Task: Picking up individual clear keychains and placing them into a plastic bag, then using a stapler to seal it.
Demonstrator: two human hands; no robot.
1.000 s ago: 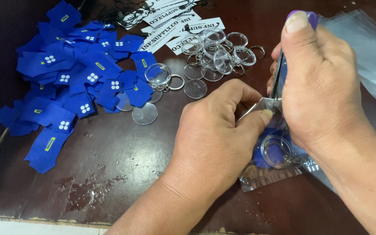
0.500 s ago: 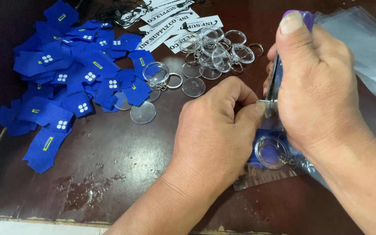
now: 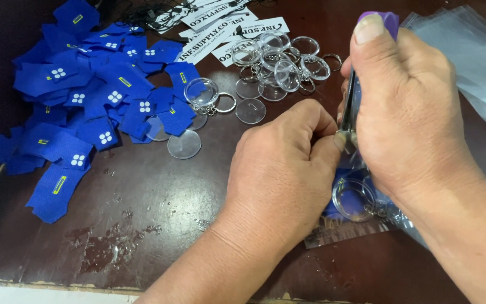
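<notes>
The left hand's fingers pinch the top edge of the clear bag lying on the counter, just beside the right hand, whose fingers grip an upright purple-topped stapler over that edge.

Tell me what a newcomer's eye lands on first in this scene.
First, the two hands at centre right: the right hand grips a purple-topped tool upright, and the left hand pinches at its lower end above a clear plastic bag with a clear round keyring inside. Next, the heap of blue fabric pieces at upper left, with clear keyring discs piled at top centre on the dark table.
</notes>
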